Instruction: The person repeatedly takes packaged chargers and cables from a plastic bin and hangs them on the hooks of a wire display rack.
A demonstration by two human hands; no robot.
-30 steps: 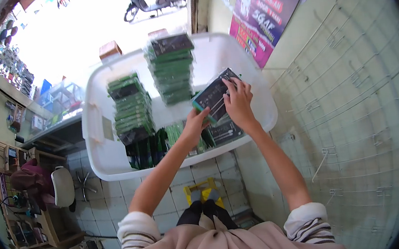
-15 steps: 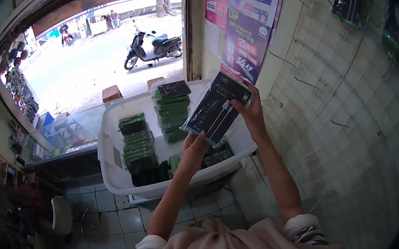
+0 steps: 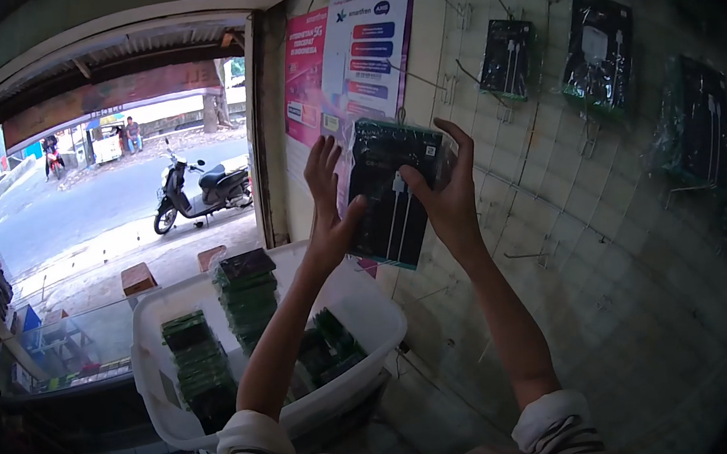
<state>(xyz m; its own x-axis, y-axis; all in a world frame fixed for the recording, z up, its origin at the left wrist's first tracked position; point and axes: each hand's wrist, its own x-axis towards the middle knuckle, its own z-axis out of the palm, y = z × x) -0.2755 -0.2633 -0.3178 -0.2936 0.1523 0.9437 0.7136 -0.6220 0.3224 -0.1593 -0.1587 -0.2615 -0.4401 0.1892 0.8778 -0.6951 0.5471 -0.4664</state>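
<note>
Read all clock directions from the centre of the held charging-cable pack point(image 3: 391, 192), with 12 o'clock at the top of the view. The pack is raised in front of the wire grid point(image 3: 541, 199), its printed face toward the wearer and its top leaning slightly toward 1 o'clock.

For a steady hold, support the pack near both side edges and press lightly, so that the film does not crease. Correct the lean before shifting the grip. A wire hook point(image 3: 402, 115) shows at the pack's top edge, at 12 o'clock; guard against snagging the loose film on it. Whether pack and hook are engaged cannot be determined.

Left hand point(image 3: 325, 218), at 9 o'clock: wide open, fingers extended upward and clear of the printed card, thumb at the left edge. It has no closed grip. Right hand point(image 3: 455, 203), at 3 o'clock: partly closed on the pack, thumb across the front, index finger arched beside the upper right corner. Finger contact on the back is hidden.

A similar hanging cable pack point(image 3: 506, 58) is at 1 to 2 o'clock. The white plastic tub point(image 3: 357, 290), containing stacked green-edged packs point(image 3: 197, 358), is at 7 to 8 o'clock.
</note>
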